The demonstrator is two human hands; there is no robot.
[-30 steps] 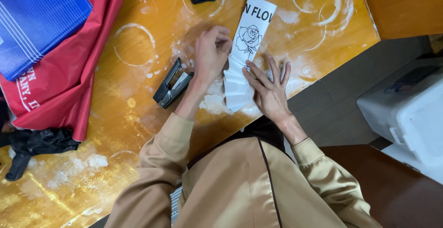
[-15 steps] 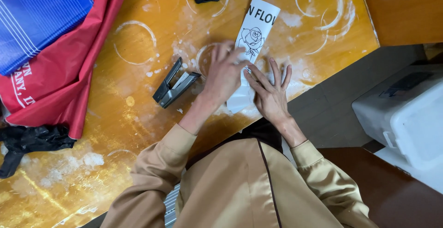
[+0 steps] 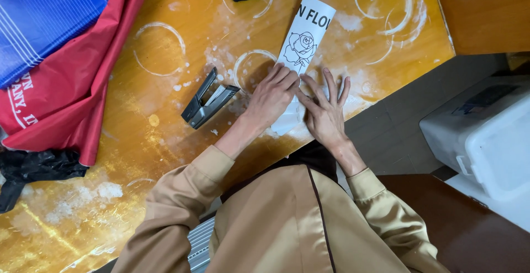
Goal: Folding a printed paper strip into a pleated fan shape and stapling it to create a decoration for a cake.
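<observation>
Head view looks straight down on a glossy orange-brown wooden table marked with white rings and powdery smears. At its near edge lies a long white paper strip with a black line drawing of a rose, running from the hands toward 1 o'clock. The left hand rests palm down on the strip's near end, fingers together and pointing toward 1 o'clock, pressing flat and gripping nothing. The right hand lies just beside it at 3 o'clock, fingers spread and flat on the paper's edge and the table, likewise grasping nothing. Both forearms, in tan sleeves, angle in from 6 o'clock. A dark grey metal stapler sits open-mouthed at 9 o'clock of the left hand, near but apart from it.
</observation>
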